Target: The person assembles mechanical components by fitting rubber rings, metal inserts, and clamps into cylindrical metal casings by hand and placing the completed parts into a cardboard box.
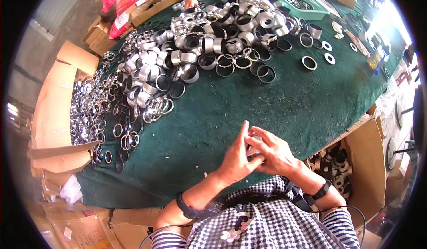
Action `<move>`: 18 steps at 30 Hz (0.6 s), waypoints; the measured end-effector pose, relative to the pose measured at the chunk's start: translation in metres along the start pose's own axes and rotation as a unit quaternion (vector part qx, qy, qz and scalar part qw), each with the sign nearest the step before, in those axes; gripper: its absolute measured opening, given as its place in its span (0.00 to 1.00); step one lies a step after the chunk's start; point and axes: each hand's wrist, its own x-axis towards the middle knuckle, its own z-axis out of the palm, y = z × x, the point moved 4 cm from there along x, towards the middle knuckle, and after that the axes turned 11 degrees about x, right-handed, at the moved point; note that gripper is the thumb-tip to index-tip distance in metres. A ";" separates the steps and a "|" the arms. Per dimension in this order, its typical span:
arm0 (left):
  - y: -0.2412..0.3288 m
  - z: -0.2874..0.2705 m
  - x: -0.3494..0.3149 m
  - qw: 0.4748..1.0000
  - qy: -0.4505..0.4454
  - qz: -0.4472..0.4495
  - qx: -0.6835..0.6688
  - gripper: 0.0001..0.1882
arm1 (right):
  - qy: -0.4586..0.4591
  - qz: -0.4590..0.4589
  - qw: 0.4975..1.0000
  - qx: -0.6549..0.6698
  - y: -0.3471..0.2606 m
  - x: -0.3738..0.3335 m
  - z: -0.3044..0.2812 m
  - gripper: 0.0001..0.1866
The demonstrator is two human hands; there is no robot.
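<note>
My left hand (235, 161) and my right hand (276, 154) meet in front of my apron, above the near edge of the green-covered table (213, 133). Both are closed, with fingers and thumbs pressed toward each other. A small silvery patch shows between the palms, mostly hidden by the fingers, and its kind cannot be made out. Beyond my hands lies a big heap of silver metal collars (191, 42), with thin metal rings (266, 73) loose along its near side. None of these touch my hands.
An open cardboard box of shiny rings (55, 102) stands at the left. Metal parts (340, 166) fill another box at the right, below the table edge. A green plastic basket (307, 13), flat white washers (329, 58) and a co-worker's hand (191, 1) are at the far side.
</note>
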 end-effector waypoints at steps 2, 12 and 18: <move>0.006 -0.001 0.011 0.999 0.002 0.033 0.004 0.52 | 0.062 0.045 0.997 0.017 0.006 -0.009 -0.017 0.35; -0.116 -0.142 0.089 0.938 0.229 0.004 0.260 0.22 | 0.174 0.432 0.842 -0.271 0.061 -0.273 -0.191 0.39; -0.133 -0.158 0.140 0.890 0.223 -0.034 0.397 0.31 | 0.153 0.520 0.791 -0.284 0.070 -0.327 -0.190 0.37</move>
